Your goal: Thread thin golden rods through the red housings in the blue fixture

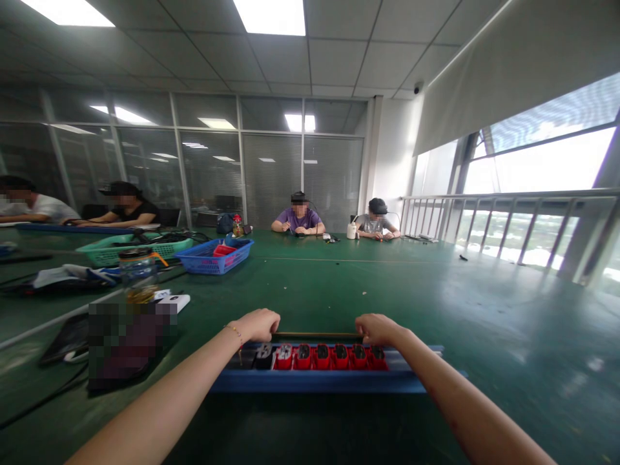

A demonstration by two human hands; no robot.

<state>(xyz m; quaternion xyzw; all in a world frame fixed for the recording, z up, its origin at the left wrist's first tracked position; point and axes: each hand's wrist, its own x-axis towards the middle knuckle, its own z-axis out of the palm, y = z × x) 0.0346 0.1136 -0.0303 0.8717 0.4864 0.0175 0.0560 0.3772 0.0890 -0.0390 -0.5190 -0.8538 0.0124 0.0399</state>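
A thin tan strip (317, 334) runs straight between my two hands, just beyond a long blue trough (320, 382). My left hand (259, 324), with a beaded bracelet at its wrist, is closed with its fingers curled down at the strip's left end. At the right end, my right hand (380, 329) is closed in the same way. Both sets of fingertips are hidden. Inside the trough stands a row of several red sockets with black tops (341, 356). A black piece with a grey top (264, 356) sits at the row's left end.
On the left are a blue basket (216, 258) holding a red item, a green basket (97, 250), a lidded jar (138, 271) and a dark pouch (130, 349). Several people sit around the green table (416, 278); a white bottle (351, 230) stands at the far side.
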